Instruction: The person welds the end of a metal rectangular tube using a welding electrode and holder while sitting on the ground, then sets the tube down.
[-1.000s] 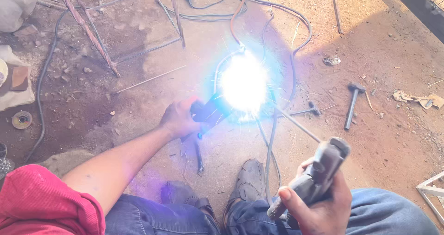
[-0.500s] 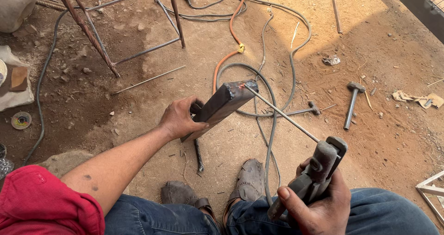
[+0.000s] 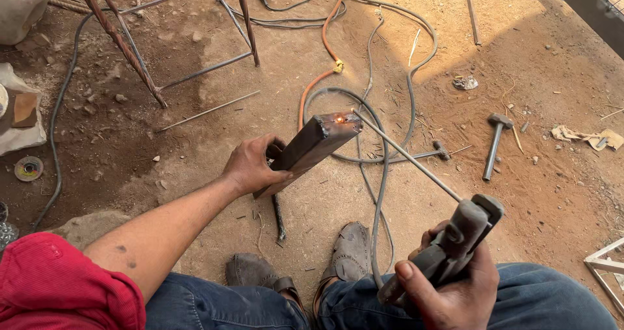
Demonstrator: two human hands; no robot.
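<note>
The left hand [image 3: 252,166] grips the lower end of a steel tube [image 3: 311,149], tilted up and away from it, with a small orange glow at the far end. The right hand [image 3: 455,291] is closed around an electrode holder [image 3: 448,249], whose rod [image 3: 406,156] slants up-left so its tip sits at the glowing end. Beyond the hands, cables [image 3: 380,109] loop over the dirt floor [image 3: 195,141], and a hammer [image 3: 495,145] lies beyond the right hand.
</note>
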